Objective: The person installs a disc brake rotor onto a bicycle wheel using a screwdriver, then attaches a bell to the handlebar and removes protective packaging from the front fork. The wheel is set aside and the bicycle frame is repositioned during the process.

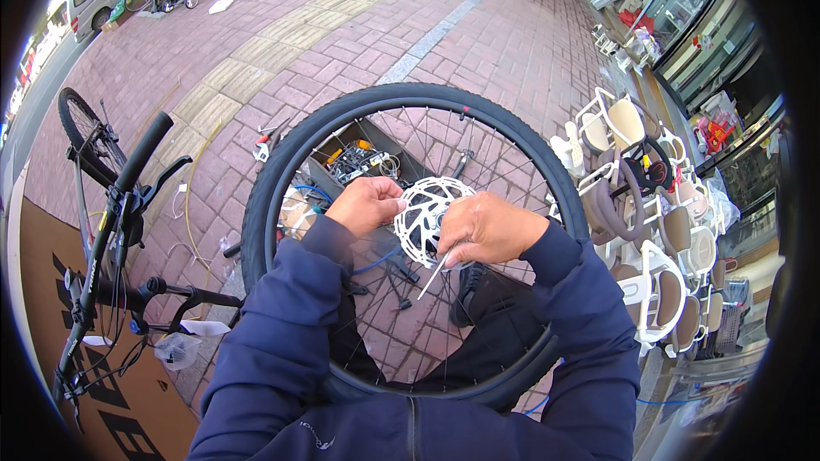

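Note:
A bicycle wheel point(412, 96) with a black knobbly tyre rests across my lap. At its hub lies a silver brake disc point(418, 237) with cut-out arms. My left hand point(369, 205) is closed, thumb and fingertips pinched at the disc's left edge; anything small between them is hidden. Over the disc's right side, my right hand point(494, 229) is closed round a thin hex key point(431, 280), whose long arm sticks out down and to the left. The other end of the key is covered by my fingers.
Beneath the spokes sits a toolbox point(363, 162) full of small parts, with loose tools on the brick paving. A bicycle frame with handlebar point(141, 154) stands left over cardboard point(162, 401). Several white and brown child seats point(658, 265) are piled at the right.

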Tool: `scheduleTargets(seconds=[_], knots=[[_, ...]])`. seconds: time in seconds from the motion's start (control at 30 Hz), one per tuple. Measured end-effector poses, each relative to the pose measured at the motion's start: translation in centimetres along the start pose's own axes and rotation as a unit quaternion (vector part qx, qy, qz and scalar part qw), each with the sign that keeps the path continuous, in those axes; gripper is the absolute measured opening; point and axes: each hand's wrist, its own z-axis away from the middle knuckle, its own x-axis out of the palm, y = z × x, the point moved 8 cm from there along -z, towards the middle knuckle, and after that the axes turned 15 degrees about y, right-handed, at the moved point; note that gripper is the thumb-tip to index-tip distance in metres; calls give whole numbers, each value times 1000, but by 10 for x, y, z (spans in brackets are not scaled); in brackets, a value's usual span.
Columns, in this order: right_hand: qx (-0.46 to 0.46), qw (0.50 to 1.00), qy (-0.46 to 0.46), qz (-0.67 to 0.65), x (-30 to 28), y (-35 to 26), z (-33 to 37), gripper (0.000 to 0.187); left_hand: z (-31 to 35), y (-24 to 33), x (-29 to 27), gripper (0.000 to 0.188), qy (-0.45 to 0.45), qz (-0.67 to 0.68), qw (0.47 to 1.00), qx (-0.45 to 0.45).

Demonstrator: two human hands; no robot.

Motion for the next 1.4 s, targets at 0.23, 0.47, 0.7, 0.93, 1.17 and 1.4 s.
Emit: scheduleTargets(seconds=[0.23,0.47,0.7,0.93,1.17,1.4], knots=[[93,991,35,-85,-7,24,1,25,-1,-2,-1,11,4,-2,1000,0],[61,978,198,12,0,24,15,35,0,-2,-4,13,12,-19,1000,1],[60,948,309,50,4,24,28,37,0,-2,-2,15,20,-27,999,10],[144,921,356,61,8,22,34,38,-1,-5,-2,16,15,-42,999,15],[308,829,332,328,-14,5,39,51,-4,-4,-1,13,4,-17,1000,14],[452,805,385,5,-4,32,44,26,-2,-1,-4,13,6,-11,1000,16]])
